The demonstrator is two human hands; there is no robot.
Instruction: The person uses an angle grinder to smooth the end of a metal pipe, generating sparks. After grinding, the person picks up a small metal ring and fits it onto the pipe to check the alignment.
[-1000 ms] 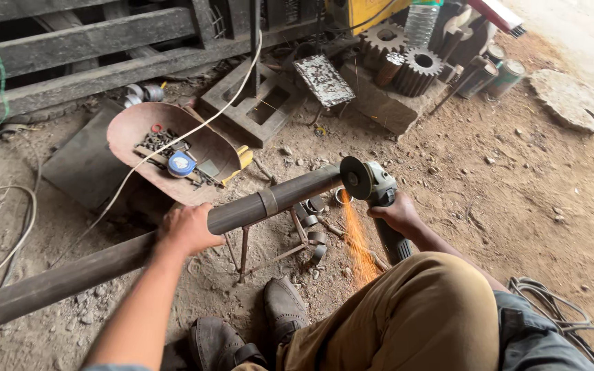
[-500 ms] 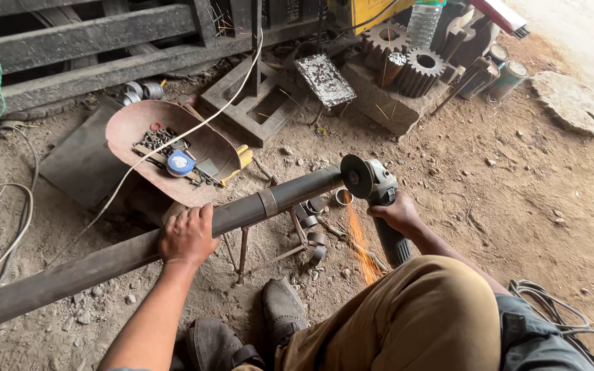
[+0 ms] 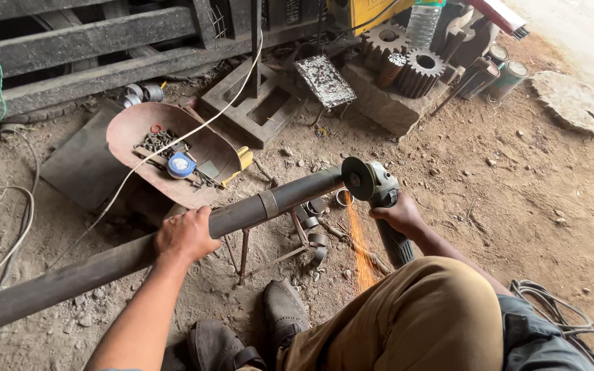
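Left hand (image 3: 185, 235) clasped palm-down (arm outstretched), right hand (image 3: 400, 214) curled in a grip.

a single head-worn view looks steeply down from above the person's own knee (image 3: 421, 316) and shoes, close over the steel pipe (image 3: 139, 251) that crosses from near left, facing the far timber beams (image 3: 77, 41) and gears (image 3: 424, 65)

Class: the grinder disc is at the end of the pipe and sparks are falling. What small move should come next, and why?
Probably keep the left hand pressing the pipe onto its stand while the right hand eases the angle grinder further through. Sparks fall below the disc, and the pipe's end has not dropped off.
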